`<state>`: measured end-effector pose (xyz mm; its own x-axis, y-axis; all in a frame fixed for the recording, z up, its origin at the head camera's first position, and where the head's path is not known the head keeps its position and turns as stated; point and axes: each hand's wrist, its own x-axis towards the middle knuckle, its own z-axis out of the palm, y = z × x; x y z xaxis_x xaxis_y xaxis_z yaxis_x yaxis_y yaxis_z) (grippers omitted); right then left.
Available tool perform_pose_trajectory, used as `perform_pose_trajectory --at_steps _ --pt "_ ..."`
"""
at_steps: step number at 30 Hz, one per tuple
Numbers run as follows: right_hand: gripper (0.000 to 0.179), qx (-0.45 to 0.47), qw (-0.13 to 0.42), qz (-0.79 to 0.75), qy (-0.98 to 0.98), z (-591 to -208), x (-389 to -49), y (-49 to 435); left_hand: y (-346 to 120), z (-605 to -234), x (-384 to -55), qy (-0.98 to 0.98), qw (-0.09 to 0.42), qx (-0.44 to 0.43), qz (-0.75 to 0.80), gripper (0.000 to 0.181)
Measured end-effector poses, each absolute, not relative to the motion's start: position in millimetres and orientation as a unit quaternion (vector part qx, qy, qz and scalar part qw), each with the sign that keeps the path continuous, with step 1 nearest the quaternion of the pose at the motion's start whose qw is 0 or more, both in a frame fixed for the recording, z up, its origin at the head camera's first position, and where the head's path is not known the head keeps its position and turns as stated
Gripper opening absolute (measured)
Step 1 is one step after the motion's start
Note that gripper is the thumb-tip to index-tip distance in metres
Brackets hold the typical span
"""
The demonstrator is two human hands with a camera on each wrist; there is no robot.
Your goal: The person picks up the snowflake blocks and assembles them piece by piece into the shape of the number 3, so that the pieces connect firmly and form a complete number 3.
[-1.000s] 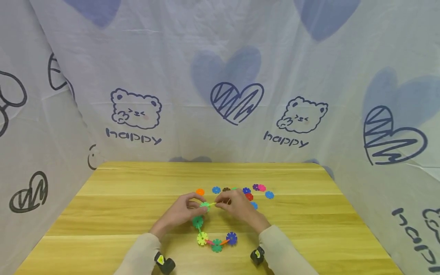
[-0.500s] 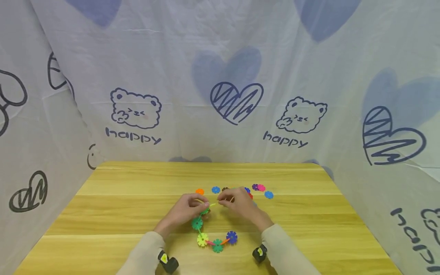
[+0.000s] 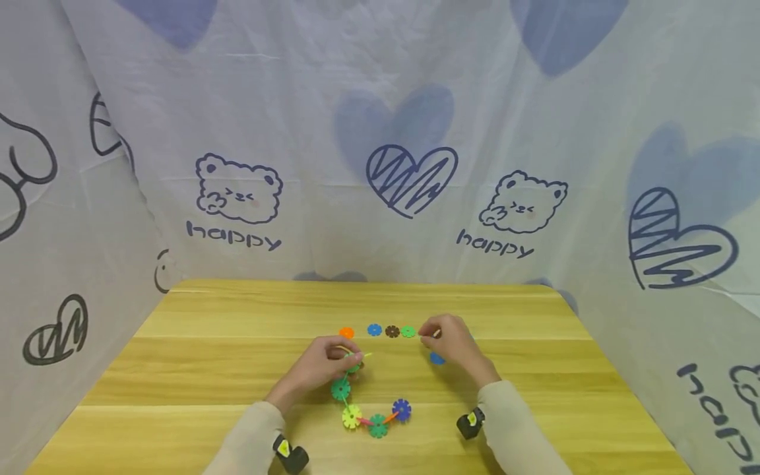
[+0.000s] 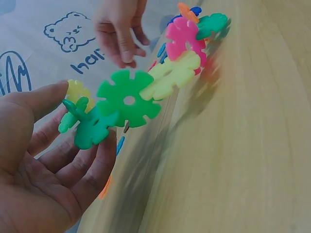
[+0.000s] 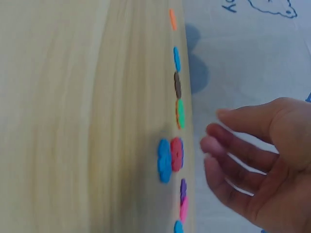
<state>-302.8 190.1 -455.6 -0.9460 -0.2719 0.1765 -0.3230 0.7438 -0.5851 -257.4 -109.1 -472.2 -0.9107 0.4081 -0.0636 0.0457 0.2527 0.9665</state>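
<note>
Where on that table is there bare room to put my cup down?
The table is bare left of the left sleeve, right of the right sleeve, and beyond the loose discs, up to the curtain. It's crowded mid-table: left hand holding linked discs, right hand near the loose ones.

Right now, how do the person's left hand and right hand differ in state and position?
The left hand holds the chain of linked discs; the right hand holds nothing.
The left hand is at the chain's far end, while the right hand is near the loose light green disc.
Both are bare and emerge from pale sleeves.
</note>
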Motion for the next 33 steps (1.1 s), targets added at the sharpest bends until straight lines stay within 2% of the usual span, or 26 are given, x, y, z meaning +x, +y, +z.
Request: perform_pose_trajectory --at_steps 3,13,26,33 --pt "0.003 0.141 0.022 0.312 -0.939 -459.3 -301.6 196.3 -109.1 -471.3 -256.4 0.777 0.153 0.144 0.593 0.042" --pt "0.016 0.115 -0.034 0.285 -0.951 -465.1 -294.4 205.2 -109.1 -472.7 -257.3 0.778 0.151 0.147 0.591 0.042" --pt "0.014 0.124 -0.037 0.288 -0.949 -469.1 -294.0 208.2 -109.1 -472.8 -258.3 0.777 0.152 0.144 0.593 0.042" --pt "0.009 0.159 -0.032 0.328 -0.931 -460.2 -293.4 200.0 -108.1 -473.5 -258.3 0.771 0.153 0.15 0.599 0.043"
